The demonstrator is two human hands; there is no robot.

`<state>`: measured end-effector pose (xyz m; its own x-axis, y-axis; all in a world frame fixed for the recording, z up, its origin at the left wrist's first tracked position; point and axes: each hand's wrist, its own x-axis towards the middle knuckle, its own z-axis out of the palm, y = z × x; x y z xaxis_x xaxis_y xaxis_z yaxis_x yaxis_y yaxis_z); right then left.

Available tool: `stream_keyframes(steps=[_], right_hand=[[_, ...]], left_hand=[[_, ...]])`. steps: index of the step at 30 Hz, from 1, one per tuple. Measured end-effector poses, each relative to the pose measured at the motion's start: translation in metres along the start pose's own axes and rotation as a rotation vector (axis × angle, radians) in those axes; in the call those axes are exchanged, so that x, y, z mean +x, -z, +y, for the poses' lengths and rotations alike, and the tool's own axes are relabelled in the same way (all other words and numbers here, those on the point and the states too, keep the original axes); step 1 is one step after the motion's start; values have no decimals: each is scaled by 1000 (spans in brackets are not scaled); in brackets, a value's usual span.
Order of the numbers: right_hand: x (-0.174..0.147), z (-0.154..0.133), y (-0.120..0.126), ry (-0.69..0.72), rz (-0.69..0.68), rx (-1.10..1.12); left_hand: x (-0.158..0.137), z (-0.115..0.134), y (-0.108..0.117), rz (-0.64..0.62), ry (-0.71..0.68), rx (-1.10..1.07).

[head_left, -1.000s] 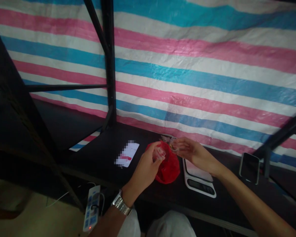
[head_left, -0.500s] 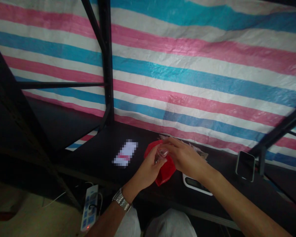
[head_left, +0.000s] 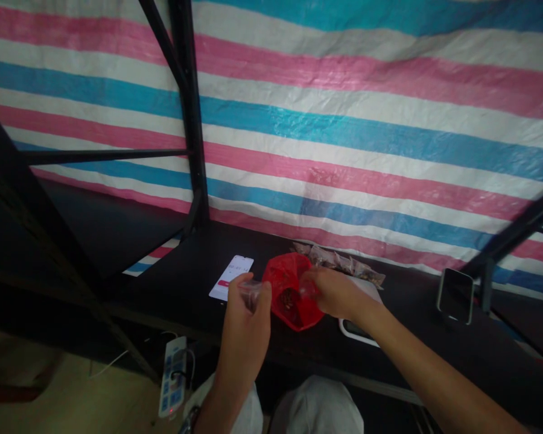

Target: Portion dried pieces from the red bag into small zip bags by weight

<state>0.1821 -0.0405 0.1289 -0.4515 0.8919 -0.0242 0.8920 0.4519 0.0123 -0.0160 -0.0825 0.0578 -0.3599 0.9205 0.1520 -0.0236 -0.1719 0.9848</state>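
A red plastic bag [head_left: 284,271] stands with its mouth open on the black shelf, small dark brown bits [head_left: 288,298] lying inside it. My right hand [head_left: 328,289] reaches into the bag's right side. Its fingers are closed on a small clear plastic object [head_left: 308,290], blurred, its kind unclear. To the left of the red bag, my left hand [head_left: 248,319] pinches a small clear plastic bag [head_left: 250,290] between thumb and fingers. Behind the red bag lie several filled clear packets [head_left: 339,260] in a row.
A white digital scale [head_left: 359,334] sits partly under my right forearm. A lit phone [head_left: 233,271] lies on the left of the black shelf [head_left: 176,283]; a dark-screened phone [head_left: 455,296] leans at the right. Below hangs a power strip [head_left: 173,377]. Striped sheeting [head_left: 344,132] covers the back.
My hands were together over the red bag at the clear plastic. Now the left has moved left and down with the clear bag, and the right has dipped into the red bag.
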Motion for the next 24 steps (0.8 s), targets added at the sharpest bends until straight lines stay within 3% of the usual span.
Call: stream_keyframes(steps=[6, 13, 24], right_hand=[[41, -9, -22, 37, -18, -126], [62, -10, -28, 80, -57, -240], [58, -14, -20, 89, -45, -307]], left_hand=[[-27, -33, -28, -3, 115, 154], [-13, -25, -48, 18, 87, 278], [4, -42, -38, -39, -34, 210]])
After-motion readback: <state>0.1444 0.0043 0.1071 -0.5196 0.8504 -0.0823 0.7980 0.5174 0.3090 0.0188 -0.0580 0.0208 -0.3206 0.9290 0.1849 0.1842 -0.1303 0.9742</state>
